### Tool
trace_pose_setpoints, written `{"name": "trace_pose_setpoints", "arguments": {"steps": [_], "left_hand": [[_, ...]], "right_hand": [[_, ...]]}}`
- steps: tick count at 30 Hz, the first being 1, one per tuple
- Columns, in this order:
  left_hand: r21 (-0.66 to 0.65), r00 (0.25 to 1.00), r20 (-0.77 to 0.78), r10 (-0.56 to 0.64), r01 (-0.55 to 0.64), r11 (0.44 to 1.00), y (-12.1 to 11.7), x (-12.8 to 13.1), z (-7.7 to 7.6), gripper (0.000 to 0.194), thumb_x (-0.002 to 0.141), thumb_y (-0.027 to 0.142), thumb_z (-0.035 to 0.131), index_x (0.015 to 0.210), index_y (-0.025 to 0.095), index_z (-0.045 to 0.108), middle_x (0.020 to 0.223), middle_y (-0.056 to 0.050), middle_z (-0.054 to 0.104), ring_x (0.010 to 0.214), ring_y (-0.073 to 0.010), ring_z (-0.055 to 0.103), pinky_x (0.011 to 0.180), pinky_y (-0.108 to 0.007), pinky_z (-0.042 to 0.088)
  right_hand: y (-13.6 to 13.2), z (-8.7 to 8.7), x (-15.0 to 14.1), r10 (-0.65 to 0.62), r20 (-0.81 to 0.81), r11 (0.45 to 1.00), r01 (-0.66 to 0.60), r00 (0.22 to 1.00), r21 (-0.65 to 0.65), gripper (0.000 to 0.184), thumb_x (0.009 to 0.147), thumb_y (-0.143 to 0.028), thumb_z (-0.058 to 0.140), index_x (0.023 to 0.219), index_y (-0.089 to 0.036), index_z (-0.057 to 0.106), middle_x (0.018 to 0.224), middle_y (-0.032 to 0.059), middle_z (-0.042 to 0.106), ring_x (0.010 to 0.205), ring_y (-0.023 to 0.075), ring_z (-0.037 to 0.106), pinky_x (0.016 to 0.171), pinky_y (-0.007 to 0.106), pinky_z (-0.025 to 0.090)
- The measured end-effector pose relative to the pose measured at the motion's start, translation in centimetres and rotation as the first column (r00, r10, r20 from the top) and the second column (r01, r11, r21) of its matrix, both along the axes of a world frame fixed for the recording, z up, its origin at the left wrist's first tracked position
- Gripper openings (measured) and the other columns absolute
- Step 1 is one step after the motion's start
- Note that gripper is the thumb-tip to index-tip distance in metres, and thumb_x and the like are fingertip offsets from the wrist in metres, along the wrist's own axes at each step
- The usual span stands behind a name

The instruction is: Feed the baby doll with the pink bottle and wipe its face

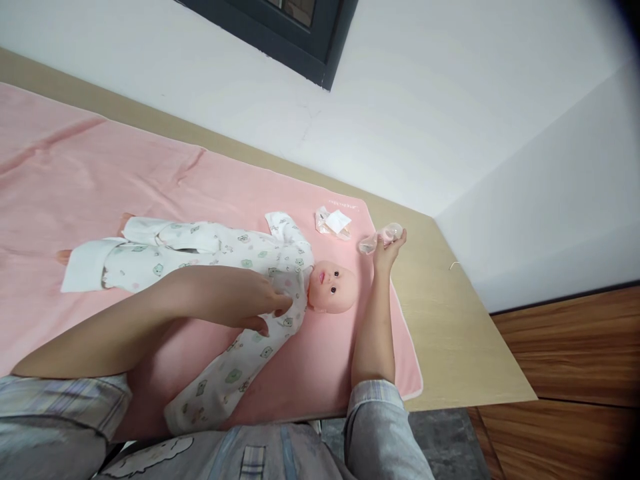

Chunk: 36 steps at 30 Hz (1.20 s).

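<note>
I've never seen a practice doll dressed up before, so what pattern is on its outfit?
The outfit is white with small green and grey-brown printed motifs, seen best in the head view.

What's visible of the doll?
The doll lies face up on the pink blanket, limbs spread. Bald, smooth, plastic-looking head, dark eyes, pink lips. White, cloth-looking outfit with small green and brownish prints, somewhat creased; feet poke out of the leg ends, no doll hands show at the sleeve ends. The person's left hand is over its chest; contact unclear.
</note>
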<state>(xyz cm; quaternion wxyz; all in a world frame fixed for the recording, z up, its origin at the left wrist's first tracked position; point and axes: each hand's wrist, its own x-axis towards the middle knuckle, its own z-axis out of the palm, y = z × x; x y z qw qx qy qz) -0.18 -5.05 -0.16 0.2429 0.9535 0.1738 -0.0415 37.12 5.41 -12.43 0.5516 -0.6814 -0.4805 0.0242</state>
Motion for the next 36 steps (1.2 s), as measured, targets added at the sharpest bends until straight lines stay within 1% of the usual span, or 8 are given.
{"name": "trace_pose_setpoints", "arguments": {"steps": [6, 10, 17, 20, 23, 29, 32, 36], "left_hand": [[0.000, 0.977, 0.207, -0.046, 0.047, 0.999, 1.8, 0.3, -0.1, 0.026, 0.097, 0.022, 0.053, 0.122, 0.026, 0.061, 0.125, -0.005, 0.062, 0.106, -0.0203, 0.061, 0.086, -0.026, 0.044], [0.106, 0.900, 0.421, 0.113, -0.173, 0.979, 3.3, 0.6, -0.7, 0.030, 0.100, 0.029, 0.044, 0.123, 0.024, 0.062, 0.135, -0.006, 0.055, 0.120, -0.0221, 0.054, 0.102, -0.032, 0.042], [0.128, 0.658, 0.640, 0.398, -0.601, 0.789, 3.0, 1.5, -0.4, 0.047, 0.095, 0.036, 0.053, 0.138, 0.021, 0.045, 0.134, -0.009, 0.055, 0.119, -0.0250, 0.055, 0.102, -0.037, 0.044], [0.111, 0.605, 0.631, 0.486, -0.691, 0.714, 2.7, 1.6, -0.2, 0.066, 0.088, 0.045, 0.061, 0.144, 0.019, 0.036, 0.129, -0.010, 0.058, 0.115, -0.0284, 0.058, 0.103, -0.044, 0.042], [0.105, 0.590, 0.612, 0.527, -0.721, 0.685, 2.6, 1.6, 0.0, 0.074, 0.083, 0.047, 0.065, 0.144, 0.019, 0.035, 0.127, -0.011, 0.060, 0.116, -0.0319, 0.058, 0.103, -0.047, 0.040], [0.108, 0.598, 0.600, 0.531, -0.718, 0.687, 2.8, 1.4, 0.1, 0.070, 0.081, 0.041, 0.063, 0.143, 0.021, 0.038, 0.134, -0.009, 0.056, 0.115, -0.0317, 0.058, 0.103, -0.045, 0.040], [0.133, 0.604, 0.580, 0.546, -0.732, 0.668, 3.3, 1.3, 0.0, 0.070, 0.080, 0.038, 0.062, 0.143, 0.020, 0.039, 0.137, -0.009, 0.055, 0.118, -0.0326, 0.056, 0.105, -0.045, 0.039], [0.137, 0.570, 0.599, 0.563, -0.766, 0.628, 4.9, 0.4, 0.0, 0.062, 0.081, 0.037, 0.055, 0.139, 0.018, 0.044, 0.136, -0.006, 0.055, 0.118, -0.0315, 0.055, 0.100, -0.039, 0.043]], "right_hand": [[-0.7, 3.8, -2.4, 0.148, -0.171, 0.984, -0.128, 0.974, 0.120, 0.079, 0.087, -0.039, 0.049, 0.148, -0.018, 0.002, 0.142, 0.0216, 0.039, 0.122, 0.0226, 0.057, 0.101, 0.044, 0.048], [-1.4, 6.1, -5.2, 0.336, -0.206, 0.934, -0.296, 0.919, 0.199, 0.082, 0.088, -0.048, 0.050, 0.149, -0.026, 0.000, 0.143, 0.0171, 0.040, 0.125, 0.0229, 0.055, 0.102, 0.050, 0.048], [-5.4, 9.2, -13.7, 0.670, -0.212, 0.741, -0.624, 0.711, 0.249, 0.090, 0.085, -0.059, 0.058, 0.151, -0.040, 0.000, 0.151, 0.0083, 0.035, 0.133, 0.0231, 0.048, 0.108, 0.050, 0.045], [-7.7, 9.8, -17.4, 0.750, -0.226, 0.661, -0.714, 0.621, 0.232, 0.087, 0.087, -0.060, 0.055, 0.152, -0.039, 0.001, 0.154, 0.0062, 0.032, 0.140, 0.0233, 0.040, 0.111, 0.048, 0.043], [-9.4, 9.8, -20.0, 0.786, -0.215, 0.618, -0.754, 0.580, 0.222, 0.087, 0.087, -0.060, 0.056, 0.153, -0.039, 0.004, 0.155, 0.0046, 0.030, 0.143, 0.0244, 0.036, 0.114, 0.048, 0.041], [-10.3, 9.9, -21.2, 0.796, -0.233, 0.604, -0.757, 0.559, 0.249, 0.089, 0.087, -0.055, 0.058, 0.153, -0.040, -0.001, 0.151, 0.0048, 0.035, 0.142, 0.0244, 0.037, 0.116, 0.051, 0.038], [-10.6, 10.9, -20.5, 0.768, -0.259, 0.640, -0.704, 0.585, 0.307, 0.092, 0.086, -0.053, 0.061, 0.152, -0.041, -0.002, 0.152, 0.0041, 0.033, 0.143, 0.0250, 0.035, 0.117, 0.053, 0.034], [-10.2, 12.4, -18.2, 0.690, -0.219, 0.711, -0.589, 0.690, 0.384, 0.089, 0.086, -0.047, 0.062, 0.151, -0.042, 0.002, 0.152, 0.0037, 0.030, 0.143, 0.0250, 0.035, 0.117, 0.053, 0.033]]}}
